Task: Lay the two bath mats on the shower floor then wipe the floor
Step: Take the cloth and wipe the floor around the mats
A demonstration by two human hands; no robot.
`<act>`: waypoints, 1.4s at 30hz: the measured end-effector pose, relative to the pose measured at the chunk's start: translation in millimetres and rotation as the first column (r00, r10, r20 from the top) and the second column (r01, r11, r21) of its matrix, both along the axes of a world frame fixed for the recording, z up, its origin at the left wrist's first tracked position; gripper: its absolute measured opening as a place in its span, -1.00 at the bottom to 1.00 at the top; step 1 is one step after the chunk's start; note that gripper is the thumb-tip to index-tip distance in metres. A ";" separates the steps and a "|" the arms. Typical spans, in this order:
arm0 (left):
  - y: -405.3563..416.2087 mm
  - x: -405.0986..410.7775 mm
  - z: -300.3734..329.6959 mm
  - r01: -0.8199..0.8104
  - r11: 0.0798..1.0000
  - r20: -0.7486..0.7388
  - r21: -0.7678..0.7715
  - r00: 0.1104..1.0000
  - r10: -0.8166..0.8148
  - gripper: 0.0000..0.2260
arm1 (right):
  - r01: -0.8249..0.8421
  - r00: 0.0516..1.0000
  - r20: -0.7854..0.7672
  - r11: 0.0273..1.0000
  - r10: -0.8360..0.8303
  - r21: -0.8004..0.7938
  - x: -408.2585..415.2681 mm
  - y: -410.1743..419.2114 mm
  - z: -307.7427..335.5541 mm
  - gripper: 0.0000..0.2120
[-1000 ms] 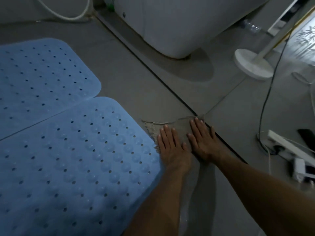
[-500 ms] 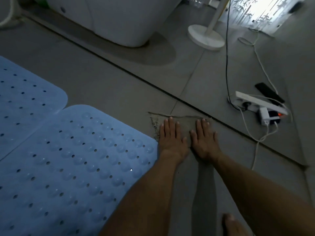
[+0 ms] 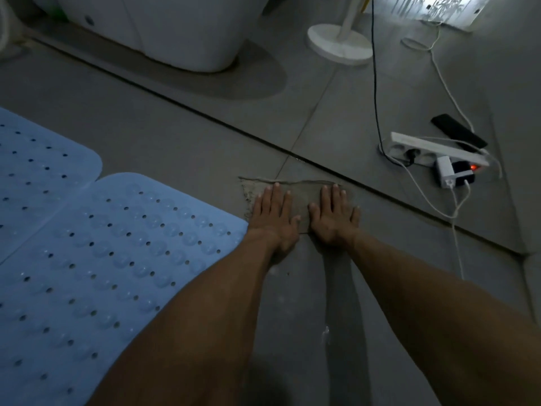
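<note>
Two light blue bath mats with holes and bumps lie flat side by side on the grey tiled floor: the near mat [image 3: 117, 259] at lower left, the far mat [image 3: 38, 168] at the left edge. A grey, frayed floor cloth [image 3: 301, 194] lies spread just right of the near mat. My left hand [image 3: 273, 216] and my right hand [image 3: 333, 215] press flat on the cloth, palms down, fingers together and pointing away from me.
A dark floor groove [image 3: 234, 127] runs diagonally just beyond the cloth. Behind it stand a white appliance [image 3: 175, 27] and a round white stand base [image 3: 339, 43]. At right lie a power strip [image 3: 433, 149] with chargers, cables and a black phone [image 3: 458, 130].
The view has swung to the right and both hands have spread slightly apart on the cloth, which has slid a little along the floor beside the mat.
</note>
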State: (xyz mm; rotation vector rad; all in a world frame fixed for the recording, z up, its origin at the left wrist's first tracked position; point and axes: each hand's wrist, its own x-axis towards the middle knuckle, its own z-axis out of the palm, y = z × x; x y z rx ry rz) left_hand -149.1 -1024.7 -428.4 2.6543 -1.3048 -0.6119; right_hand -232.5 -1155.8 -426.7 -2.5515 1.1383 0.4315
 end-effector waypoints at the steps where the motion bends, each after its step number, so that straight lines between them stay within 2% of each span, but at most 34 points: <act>1: -0.8 0.4 1.3 -0.001 1.000 -0.001 0.019 1.000 0.001 -0.42 | -0.011 1.000 0.003 1.000 0.011 0.009 0.7 -0.9 0.5 -0.35; 10: -1.0 -25.5 14.0 -0.044 0.989 0.017 0.138 0.999 0.042 -0.44 | -0.014 1.000 -0.021 0.996 0.016 0.089 3.6 -5.4 0.9 -0.36; 16: 5.0 -49.8 14.7 -0.074 0.981 0.031 0.178 0.997 0.070 -0.45 | -0.045 0.999 -0.003 0.998 0.045 0.046 -17.3 2.2 -3.8 -0.35; 21: 25.5 -74.6 18.6 -0.038 0.980 0.048 0.196 0.998 0.030 -0.45 | -0.009 1.000 0.020 0.999 0.008 0.035 -47.0 27.4 -3.1 -0.35; 27: 65.4 -103.5 12.7 0.061 0.974 0.050 0.219 0.996 -0.074 -0.43 | 0.001 0.997 -0.071 0.998 0.004 0.065 -87.7 65.8 0.3 -0.30; 32: 106.0 -122.6 16.3 0.163 0.973 0.097 0.166 0.979 -0.180 -0.42 | -0.044 0.975 -0.213 0.993 0.068 0.113 -115.3 90.7 25.1 -0.23; 35: 128.5 -126.3 19.5 0.239 0.971 0.218 0.002 0.948 -0.233 -0.50 | -0.094 0.940 -0.324 0.994 0.108 0.060 -118.2 106.7 33.1 -0.19; 38: 133.6 -117.6 23.4 0.315 0.934 0.352 -0.168 0.904 -0.242 -0.70 | -0.113 0.916 -0.387 0.994 0.107 0.006 -110.4 117.2 42.2 -0.20; 40: 132.4 -109.4 30.0 0.245 0.948 0.285 -0.203 0.941 -0.182 -0.77 | -0.080 0.924 -0.372 0.997 0.082 0.020 -106.1 118.2 51.0 -0.24; 42: 131.4 -102.9 32.9 0.114 0.978 0.155 -0.176 0.984 -0.087 -0.63 | -0.069 0.942 -0.326 0.996 0.085 0.060 -105.7 119.3 57.0 -0.33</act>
